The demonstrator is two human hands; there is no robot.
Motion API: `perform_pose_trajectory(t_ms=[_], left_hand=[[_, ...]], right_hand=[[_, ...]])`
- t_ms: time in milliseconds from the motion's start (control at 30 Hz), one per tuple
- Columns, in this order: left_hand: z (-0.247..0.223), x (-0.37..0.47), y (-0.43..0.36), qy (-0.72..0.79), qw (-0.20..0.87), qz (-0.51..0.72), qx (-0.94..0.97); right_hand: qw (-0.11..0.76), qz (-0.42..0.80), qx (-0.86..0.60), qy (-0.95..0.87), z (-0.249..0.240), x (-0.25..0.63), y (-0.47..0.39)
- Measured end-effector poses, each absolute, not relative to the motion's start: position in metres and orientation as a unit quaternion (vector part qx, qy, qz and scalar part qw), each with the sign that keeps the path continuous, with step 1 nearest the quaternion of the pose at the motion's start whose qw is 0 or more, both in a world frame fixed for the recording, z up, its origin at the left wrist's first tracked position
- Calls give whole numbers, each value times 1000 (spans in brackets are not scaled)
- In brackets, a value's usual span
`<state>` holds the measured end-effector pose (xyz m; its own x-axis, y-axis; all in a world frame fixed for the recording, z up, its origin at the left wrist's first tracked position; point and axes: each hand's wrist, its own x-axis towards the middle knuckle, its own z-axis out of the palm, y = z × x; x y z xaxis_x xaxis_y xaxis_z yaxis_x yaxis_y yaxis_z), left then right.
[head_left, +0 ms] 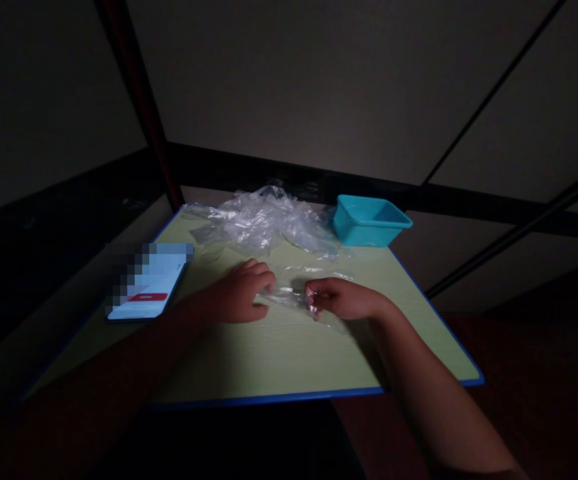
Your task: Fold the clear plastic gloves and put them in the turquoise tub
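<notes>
A clear plastic bag [289, 297] lies on the table between my two hands. My right hand [346, 298] pinches its right side, with thumb and fingertips closed on the crinkled film. At the bag's left end is my left hand [241, 293], its fingers curved and the thumb held apart from them. Those fingertips are beside or touching the film; exact contact is hard to see. Beyond both hands spreads a loose heap of clear plastic bags [263, 220].
A turquoise plastic basket [369, 230] stands at the table's back right corner. A phone or tablet with a lit screen [143, 287] is at the left, close to my left forearm. The pale green table [269, 367] has a blue edge. Dark-lined panels rise behind it.
</notes>
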<state>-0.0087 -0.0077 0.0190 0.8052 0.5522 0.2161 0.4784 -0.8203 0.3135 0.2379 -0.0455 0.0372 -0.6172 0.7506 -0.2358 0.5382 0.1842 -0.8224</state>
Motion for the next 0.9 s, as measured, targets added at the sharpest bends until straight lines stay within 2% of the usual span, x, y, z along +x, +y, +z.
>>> perform_pose_trajectory(t_ms=[233,400,667,900], left_hand=[[17,-8,4,281,67,207,935],[25,-11,7,271,85,273,919],[19,-11,0,272,127,191,934],[19,-12,11,264,111,230,930]], right_hand=[[102,474,-420,-767,37,240,-44],[105,496,-427,-749,37,240,-45],[103,473,-421,-767,37,240,-45],[102,481,-427,-759,38,239,-45]])
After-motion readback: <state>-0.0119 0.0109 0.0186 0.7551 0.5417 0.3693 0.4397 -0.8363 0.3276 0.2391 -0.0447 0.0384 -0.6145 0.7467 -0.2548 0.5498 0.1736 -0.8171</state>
